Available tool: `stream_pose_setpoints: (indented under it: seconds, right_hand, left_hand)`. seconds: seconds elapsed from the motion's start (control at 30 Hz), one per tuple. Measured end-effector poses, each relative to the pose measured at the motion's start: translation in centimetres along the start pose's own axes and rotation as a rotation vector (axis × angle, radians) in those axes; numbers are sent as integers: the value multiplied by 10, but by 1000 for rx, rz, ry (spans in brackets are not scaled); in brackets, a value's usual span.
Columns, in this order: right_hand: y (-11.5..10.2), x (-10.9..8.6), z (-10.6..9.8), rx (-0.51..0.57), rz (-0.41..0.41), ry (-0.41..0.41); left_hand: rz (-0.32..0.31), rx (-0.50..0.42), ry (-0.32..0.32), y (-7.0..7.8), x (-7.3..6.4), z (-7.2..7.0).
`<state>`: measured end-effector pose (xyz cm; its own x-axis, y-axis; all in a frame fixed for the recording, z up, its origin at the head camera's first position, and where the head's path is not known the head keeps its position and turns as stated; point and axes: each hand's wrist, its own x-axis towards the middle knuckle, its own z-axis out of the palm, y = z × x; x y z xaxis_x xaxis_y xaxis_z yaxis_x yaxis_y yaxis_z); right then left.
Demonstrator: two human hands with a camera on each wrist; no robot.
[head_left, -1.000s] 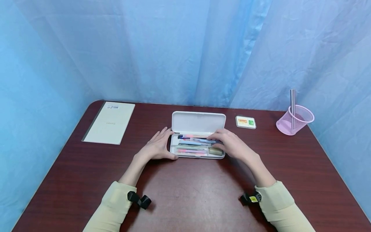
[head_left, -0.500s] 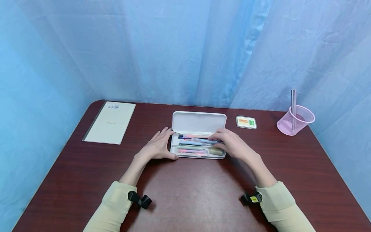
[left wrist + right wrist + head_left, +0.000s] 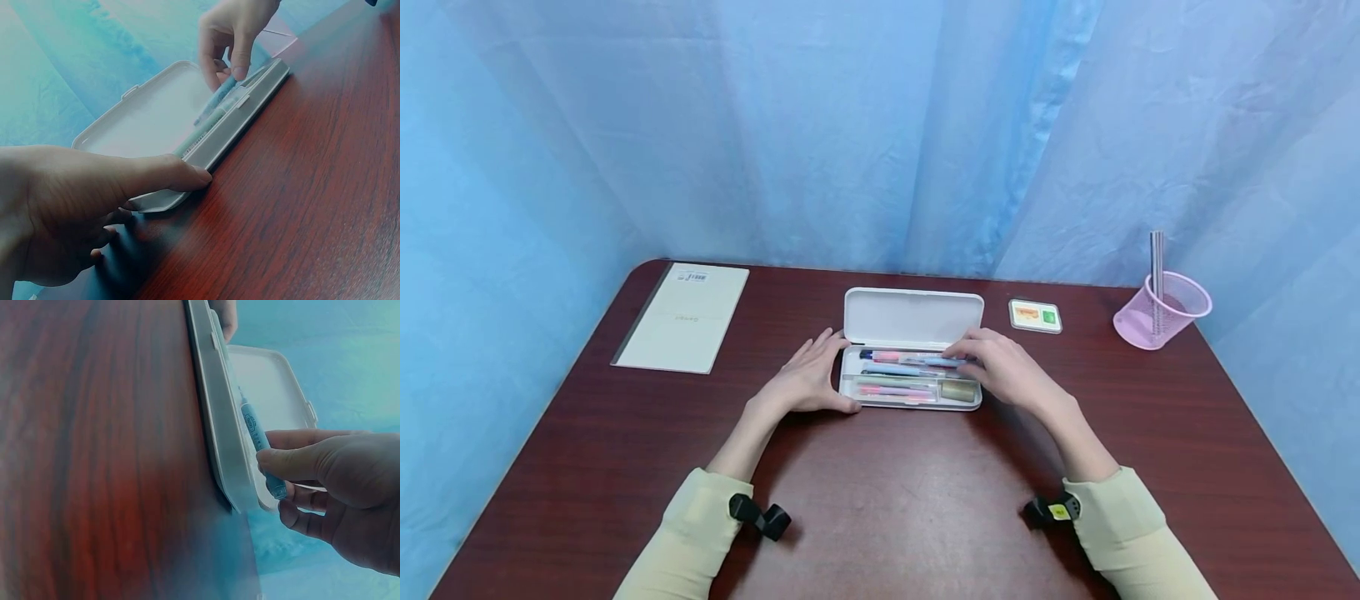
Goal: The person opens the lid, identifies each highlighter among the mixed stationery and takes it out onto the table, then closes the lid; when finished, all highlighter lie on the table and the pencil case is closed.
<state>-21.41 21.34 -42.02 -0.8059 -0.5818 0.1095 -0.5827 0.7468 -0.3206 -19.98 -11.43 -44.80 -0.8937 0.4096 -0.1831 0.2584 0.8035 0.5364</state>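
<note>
A white pencil case lies with its lid raised at the back; several pens and a greenish-brown block are inside. My left hand holds its left end, thumb at the front corner and forefinger at the back corner. In the left wrist view the thumb presses the front rim. My right hand is over the right end of the case. Between thumb and fingers it pinches a light blue pen, tilted with its tip pointing into the case. The right fingers partly cover the pens in the head view.
A cream notebook lies at the back left of the dark red table. Right of the case is a small clear-lidded box. A pink mesh pen cup, tilted in view, holds metallic sticks. Blue curtains hang behind.
My right hand has shifted slightly right, and the blue pen has moved a little with it inside the case. My left hand stays at the left end of the case.
</note>
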Motion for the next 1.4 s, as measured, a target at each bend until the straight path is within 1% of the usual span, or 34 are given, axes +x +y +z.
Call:
stream_pose_setpoints:
  seconds: [0.17,0.37,0.57,0.7,0.87,1.07,1.4]
  right_hand:
    - [15,-8,-7,20,8,39]
    - [43,-31,-19,47,19,114]
    - [74,-56,-30,18,33,176]
    - [91,-67,-37,19,52,202]
    - [107,-72,-41,28,71,208]
    - [116,-73,-39,-1,87,174]
    - [122,-70,-33,-25,40,163]
  left_hand:
    - [-2,-5,-2,1,0,-1]
    - [-5,-3,-5,1,1,0]
    - [-1,-3,-5,1,1,1]
    - [-2,-1,-4,1,0,1]
    - [0,9,0,1,0,0]
    - [-4,1,-2,2,1,-1]
    - [-10,-4,-9,1,1,0]
